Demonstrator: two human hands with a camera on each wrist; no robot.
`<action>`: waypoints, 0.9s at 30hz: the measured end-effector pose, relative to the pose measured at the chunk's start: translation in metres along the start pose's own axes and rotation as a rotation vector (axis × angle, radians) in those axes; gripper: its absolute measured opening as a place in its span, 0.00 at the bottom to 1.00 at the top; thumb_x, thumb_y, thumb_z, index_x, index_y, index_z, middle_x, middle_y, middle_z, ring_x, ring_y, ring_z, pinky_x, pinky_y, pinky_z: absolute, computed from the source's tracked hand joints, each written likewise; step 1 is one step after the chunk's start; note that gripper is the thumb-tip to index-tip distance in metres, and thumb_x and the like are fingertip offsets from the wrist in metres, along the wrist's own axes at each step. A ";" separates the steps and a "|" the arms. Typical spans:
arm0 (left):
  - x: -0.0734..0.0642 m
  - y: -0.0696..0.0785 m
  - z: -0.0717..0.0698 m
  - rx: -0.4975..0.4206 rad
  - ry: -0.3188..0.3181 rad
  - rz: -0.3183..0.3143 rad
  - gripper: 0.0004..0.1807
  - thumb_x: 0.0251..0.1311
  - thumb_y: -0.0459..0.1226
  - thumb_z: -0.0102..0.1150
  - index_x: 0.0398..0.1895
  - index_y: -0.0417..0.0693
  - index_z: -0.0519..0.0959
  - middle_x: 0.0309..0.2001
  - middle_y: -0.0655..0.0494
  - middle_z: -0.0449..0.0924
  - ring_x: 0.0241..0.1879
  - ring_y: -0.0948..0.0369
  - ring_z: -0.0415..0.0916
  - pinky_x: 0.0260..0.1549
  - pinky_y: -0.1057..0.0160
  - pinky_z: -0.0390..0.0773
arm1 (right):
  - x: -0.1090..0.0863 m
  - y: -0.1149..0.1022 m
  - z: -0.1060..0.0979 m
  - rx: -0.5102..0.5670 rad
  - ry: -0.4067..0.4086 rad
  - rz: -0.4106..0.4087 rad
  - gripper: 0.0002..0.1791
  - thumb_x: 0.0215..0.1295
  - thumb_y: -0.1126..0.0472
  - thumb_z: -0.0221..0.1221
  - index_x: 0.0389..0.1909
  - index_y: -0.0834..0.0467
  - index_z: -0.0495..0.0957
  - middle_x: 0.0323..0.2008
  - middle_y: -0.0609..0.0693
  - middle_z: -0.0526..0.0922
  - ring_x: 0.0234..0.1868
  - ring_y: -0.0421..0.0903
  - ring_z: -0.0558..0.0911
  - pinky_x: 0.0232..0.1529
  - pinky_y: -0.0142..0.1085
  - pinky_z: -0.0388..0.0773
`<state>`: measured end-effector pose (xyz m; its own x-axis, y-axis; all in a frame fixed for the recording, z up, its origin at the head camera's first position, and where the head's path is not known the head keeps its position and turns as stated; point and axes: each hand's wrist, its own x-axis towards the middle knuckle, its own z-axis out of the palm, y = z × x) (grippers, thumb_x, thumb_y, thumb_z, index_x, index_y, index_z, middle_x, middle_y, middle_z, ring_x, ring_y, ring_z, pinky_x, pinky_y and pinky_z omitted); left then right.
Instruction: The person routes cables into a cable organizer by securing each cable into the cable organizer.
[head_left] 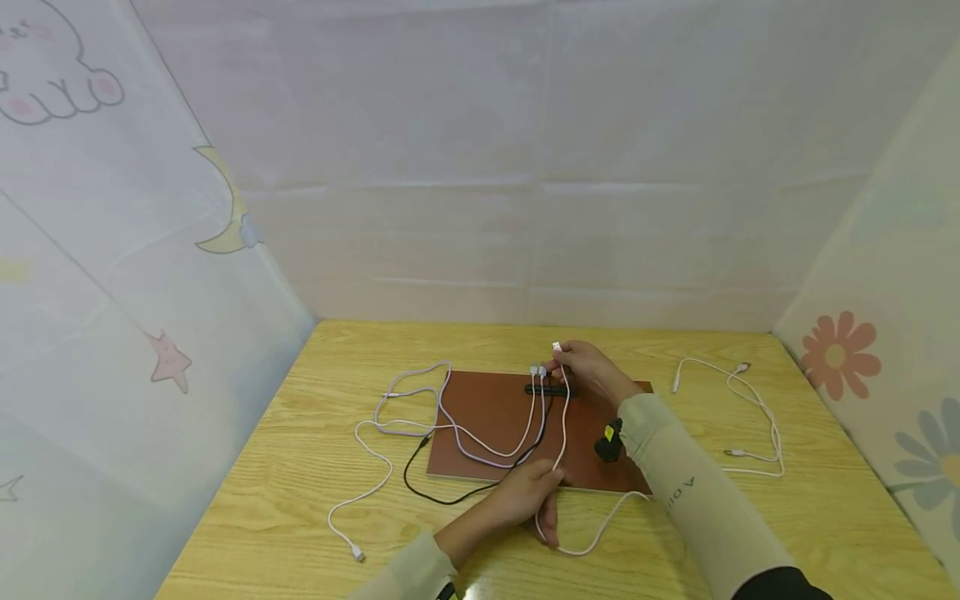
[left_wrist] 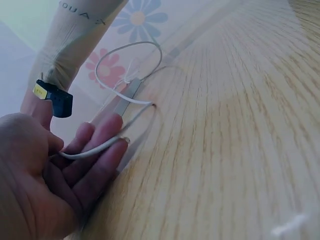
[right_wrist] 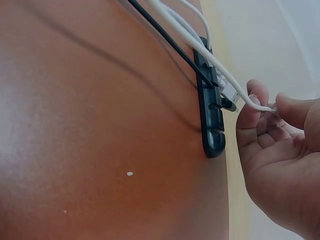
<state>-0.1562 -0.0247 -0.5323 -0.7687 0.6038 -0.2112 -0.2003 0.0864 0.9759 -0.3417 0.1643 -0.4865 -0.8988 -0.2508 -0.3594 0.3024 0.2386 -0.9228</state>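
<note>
My right hand (head_left: 592, 367) pinches a white USB cable (head_left: 566, 417) just below its plug, thumb against forefinger, above the far edge of a brown board (head_left: 480, 417). Below it on the board lies a black cable holder (right_wrist: 212, 125) with several slots; a black cable (right_wrist: 167, 42) and other pale cables run through it. At the board's near edge, my left hand (head_left: 528, 496) holds the same white cable between thumb and forefinger. In the left wrist view this cable (left_wrist: 95, 150) crosses the fingers, whose tips are near the wooden table (left_wrist: 225, 125).
On the left, a lilac cable (head_left: 408, 433) lies in loops, and a white cable end (head_left: 357, 552) points toward the near edge. Another white cable (head_left: 776, 433) curves across the table's right side. Patterned cloth (head_left: 525, 167) hangs behind and on both sides.
</note>
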 end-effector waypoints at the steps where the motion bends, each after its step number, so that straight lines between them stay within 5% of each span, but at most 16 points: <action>1: 0.000 0.000 0.000 -0.006 0.004 0.011 0.16 0.81 0.41 0.40 0.49 0.39 0.75 0.19 0.51 0.77 0.16 0.50 0.84 0.18 0.56 0.83 | 0.000 0.000 0.001 0.009 -0.003 -0.001 0.21 0.82 0.63 0.43 0.63 0.76 0.61 0.46 0.63 0.79 0.34 0.44 0.78 0.35 0.33 0.79; 5: 0.001 0.003 0.002 -0.034 0.044 0.034 0.15 0.80 0.37 0.41 0.45 0.36 0.76 0.22 0.52 0.75 0.13 0.61 0.77 0.14 0.64 0.77 | 0.001 0.003 0.002 0.022 -0.012 -0.011 0.20 0.82 0.63 0.44 0.62 0.76 0.61 0.43 0.59 0.80 0.32 0.42 0.78 0.35 0.32 0.79; 11: 0.003 0.003 0.005 -0.058 0.130 -0.004 0.19 0.79 0.40 0.43 0.39 0.34 0.79 0.16 0.61 0.59 0.12 0.67 0.51 0.10 0.69 0.53 | 0.001 0.004 0.003 0.006 0.001 -0.016 0.18 0.81 0.64 0.44 0.60 0.75 0.63 0.41 0.57 0.80 0.33 0.41 0.79 0.36 0.32 0.79; 17: 0.004 0.000 0.004 0.062 0.219 -0.029 0.29 0.78 0.51 0.44 0.30 0.35 0.80 0.12 0.63 0.59 0.09 0.67 0.49 0.09 0.68 0.52 | 0.002 0.006 0.004 -0.037 0.024 -0.018 0.15 0.81 0.65 0.45 0.57 0.74 0.67 0.38 0.55 0.80 0.32 0.42 0.79 0.34 0.31 0.79; 24: 0.005 0.002 0.002 0.357 0.288 0.009 0.29 0.77 0.46 0.45 0.17 0.44 0.80 0.07 0.66 0.60 0.07 0.69 0.50 0.07 0.70 0.52 | 0.005 0.012 0.002 -0.137 0.021 -0.084 0.13 0.79 0.67 0.49 0.55 0.73 0.67 0.39 0.59 0.83 0.34 0.42 0.83 0.36 0.32 0.81; 27: 0.006 0.001 0.002 0.418 0.294 0.029 0.30 0.76 0.43 0.45 0.13 0.43 0.79 0.06 0.67 0.61 0.06 0.70 0.50 0.07 0.71 0.51 | 0.007 0.016 0.002 -0.198 0.030 -0.112 0.17 0.78 0.66 0.52 0.59 0.73 0.66 0.41 0.60 0.85 0.35 0.41 0.84 0.38 0.33 0.82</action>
<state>-0.1593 -0.0192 -0.5326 -0.9207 0.3673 -0.1318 0.0372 0.4189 0.9073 -0.3423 0.1651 -0.5042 -0.9332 -0.2585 -0.2495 0.1350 0.3911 -0.9104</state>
